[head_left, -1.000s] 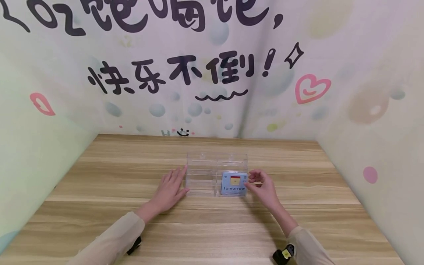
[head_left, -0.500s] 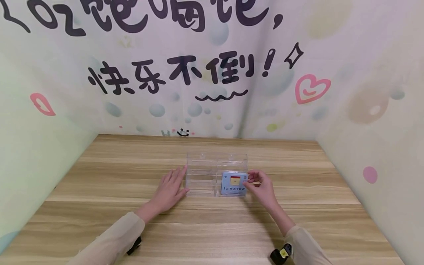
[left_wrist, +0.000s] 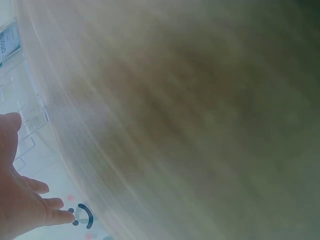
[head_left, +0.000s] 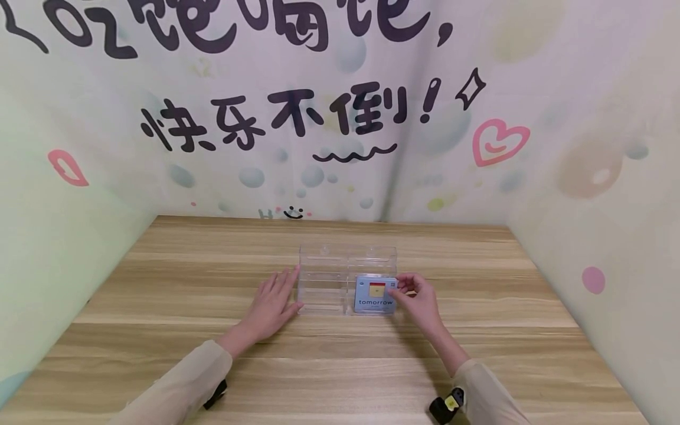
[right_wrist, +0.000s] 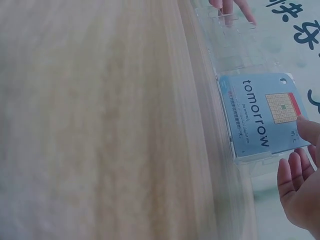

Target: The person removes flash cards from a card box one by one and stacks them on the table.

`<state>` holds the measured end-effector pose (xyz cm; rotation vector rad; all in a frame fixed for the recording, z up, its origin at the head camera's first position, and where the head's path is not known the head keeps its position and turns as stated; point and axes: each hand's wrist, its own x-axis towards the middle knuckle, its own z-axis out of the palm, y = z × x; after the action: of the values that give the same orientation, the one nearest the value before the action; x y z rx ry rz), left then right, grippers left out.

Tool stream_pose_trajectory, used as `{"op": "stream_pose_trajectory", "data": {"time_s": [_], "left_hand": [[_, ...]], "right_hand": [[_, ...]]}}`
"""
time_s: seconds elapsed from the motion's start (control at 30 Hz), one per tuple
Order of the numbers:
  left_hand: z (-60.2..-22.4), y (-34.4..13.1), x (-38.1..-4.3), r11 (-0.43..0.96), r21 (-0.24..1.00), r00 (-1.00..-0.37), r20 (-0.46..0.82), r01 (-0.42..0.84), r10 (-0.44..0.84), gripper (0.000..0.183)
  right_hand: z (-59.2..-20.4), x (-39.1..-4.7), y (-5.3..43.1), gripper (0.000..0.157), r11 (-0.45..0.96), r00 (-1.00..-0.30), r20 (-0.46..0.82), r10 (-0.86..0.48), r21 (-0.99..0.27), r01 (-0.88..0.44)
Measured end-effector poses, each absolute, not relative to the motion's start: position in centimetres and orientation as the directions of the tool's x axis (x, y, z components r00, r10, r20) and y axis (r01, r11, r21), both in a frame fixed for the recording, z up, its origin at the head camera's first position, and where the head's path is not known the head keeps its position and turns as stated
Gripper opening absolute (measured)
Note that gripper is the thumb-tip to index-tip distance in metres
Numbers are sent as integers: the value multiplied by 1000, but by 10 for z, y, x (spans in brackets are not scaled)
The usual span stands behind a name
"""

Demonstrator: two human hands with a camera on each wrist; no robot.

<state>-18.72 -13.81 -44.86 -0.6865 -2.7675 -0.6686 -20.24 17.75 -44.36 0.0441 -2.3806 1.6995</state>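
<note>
A light blue flashcard (head_left: pixel 374 302) printed "tomorrow" under a small calendar picture stands in the lower right compartment of a clear plastic rack (head_left: pixel 323 295). My right hand (head_left: pixel 422 302) pinches the card's right edge, thumb on its front; the index fingertip behind is hidden. In the right wrist view the thumb of the right hand (right_wrist: pixel 304 195) lies over the flashcard's (right_wrist: pixel 257 112) edge, the other fingers loosely curled. At the rack's left side my left hand (head_left: pixel 271 304) rests with straight fingers, its fingertips touching the side wall. Nothing is held in it.
The rack stands on a wood-grain table (head_left: pixel 340 378); its other compartments show no cards. Behind the table hangs a white printed backdrop (head_left: pixel 239 189) with dark lettering. Pale side walls flank it. A black wrist camera (head_left: pixel 446 406) sits at the right sleeve.
My right hand and forearm have shifted slightly left, the thumb a little further over the card's front. My left hand, the card and the rack have stayed put.
</note>
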Motion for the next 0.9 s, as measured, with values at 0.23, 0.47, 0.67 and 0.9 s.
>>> {"op": "stream_pose_trajectory", "data": {"time_s": [0.23,0.47,0.67,0.9], "left_hand": [[-450,-139,-190,813,362,-887,254,456,385,72],[-450,-139,-190,815,361,-889,247,453,385,71],[-449,-139,-190,819,356,-891,242,451,385,72],[-449,-138,-190,818,351,-887,250,456,387,72]], "right_hand": [[-445,-205,177,24,310,-974,173,147,-943,-120],[-429,-199,172,19,294,-976,155,150,-950,-105],[-435,-203,174,16,319,-972,184,149,-939,-129],[-444,-209,179,17,335,-965,214,150,-930,-154]]}}
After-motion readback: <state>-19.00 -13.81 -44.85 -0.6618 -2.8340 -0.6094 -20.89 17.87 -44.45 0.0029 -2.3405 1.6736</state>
